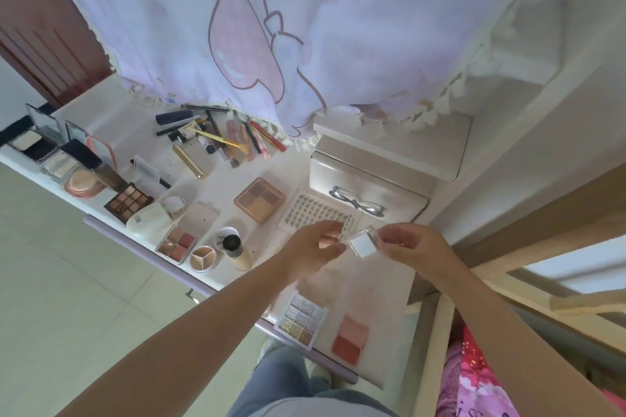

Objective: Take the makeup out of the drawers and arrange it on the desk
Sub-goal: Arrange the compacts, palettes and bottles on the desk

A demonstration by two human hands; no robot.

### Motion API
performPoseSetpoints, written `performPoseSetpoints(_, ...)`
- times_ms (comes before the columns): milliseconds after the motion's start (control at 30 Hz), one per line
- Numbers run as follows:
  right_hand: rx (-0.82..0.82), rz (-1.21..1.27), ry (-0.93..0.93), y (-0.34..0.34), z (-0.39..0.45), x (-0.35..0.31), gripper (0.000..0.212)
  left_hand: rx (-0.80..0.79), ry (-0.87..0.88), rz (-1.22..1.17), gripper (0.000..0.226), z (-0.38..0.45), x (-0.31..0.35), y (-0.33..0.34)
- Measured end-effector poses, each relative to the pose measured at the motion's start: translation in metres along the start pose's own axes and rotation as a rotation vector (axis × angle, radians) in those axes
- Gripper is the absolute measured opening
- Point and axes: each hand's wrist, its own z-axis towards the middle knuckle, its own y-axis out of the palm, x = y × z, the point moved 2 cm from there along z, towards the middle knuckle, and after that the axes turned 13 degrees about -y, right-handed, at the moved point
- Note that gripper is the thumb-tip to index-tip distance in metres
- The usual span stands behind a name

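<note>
Both hands meet over the right part of the white tabletop (216, 186), just in front of the drawer box (369, 186) with its bow-shaped handle. The right hand (411, 245) pinches a small clear case (364, 242) by its edge, fingers curled round it; the case hangs above the tabletop, tilted, showing a white square face. The left hand (313, 249) is just beside the case, fingers loosely bent and blurred, with a pinkish piece (330, 235) at the fingertips; whether it grips that piece I cannot tell. Behind the hands lies a lash tray (311, 210), touching the front of the drawer box. Left of it sits a tan square palette (259, 200). Nearer the front edge stand a foundation bottle (237, 250) with a black cap, a round three-part pot (203, 259) and an open four-pan palette (179, 242). Further left lie a dark nine-pan palette (128, 201), a round powder puff (81, 183) and open compacts (37, 142). A loose heap of pencils and brushes (220, 135) lies at the back, under the hem of a printed curtain (271, 27). Near the person, at the front edge, rest a glitter palette (301, 320) and a two-tone blush (350, 338), just beside each other.
</note>
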Motion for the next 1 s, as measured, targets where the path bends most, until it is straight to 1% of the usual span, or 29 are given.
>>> performPoseSetpoints(67,-0.016,0.078,0.030,-0.002,-0.001,-0.011,0.019,-0.057,0.036,0.013,0.034,0.005,0.013,-0.007)
performPoseSetpoints(133,0.011,0.154,0.069,-0.003,0.001,-0.019,0.018,-0.119,0.029,-0.002,0.028,0.011,0.022,-0.011)
performPoseSetpoints(267,0.227,0.390,0.234,-0.003,0.007,-0.017,0.028,-0.234,-0.060,-0.102,0.026,0.020,0.028,-0.013)
performPoseSetpoints(400,0.415,0.488,0.378,0.003,0.009,-0.002,0.023,-0.333,-0.208,-0.252,0.024,0.025,0.024,-0.004)
performPoseSetpoints(500,0.508,0.583,0.437,0.012,0.008,0.012,0.021,-0.368,-0.267,-0.255,0.024,0.029,0.016,0.004)
performPoseSetpoints(567,0.575,0.638,0.476,0.015,0.008,0.021,0.016,-0.363,-0.310,-0.275,0.024,0.034,0.010,0.011)
performPoseSetpoints(633,0.629,0.609,0.537,0.017,0.009,0.034,0.014,-0.320,-0.370,-0.318,0.024,0.043,0.004,0.019)
performPoseSetpoints(700,0.632,0.528,0.607,0.019,0.010,0.049,0.015,-0.280,-0.429,-0.336,0.024,0.052,-0.001,0.029)
performPoseSetpoints(800,0.629,0.439,0.679,0.023,0.014,0.069,0.016,-0.232,-0.465,-0.277,0.022,0.068,-0.007,0.042)
performPoseSetpoints(900,0.652,0.380,0.715,0.020,0.021,0.081,0.019,-0.175,-0.474,-0.136,0.021,0.084,-0.010,0.052)
performPoseSetpoints(1000,0.647,0.280,0.755,0.018,0.021,0.091,0.015,-0.147,-0.400,0.100,0.019,0.094,-0.009,0.062)
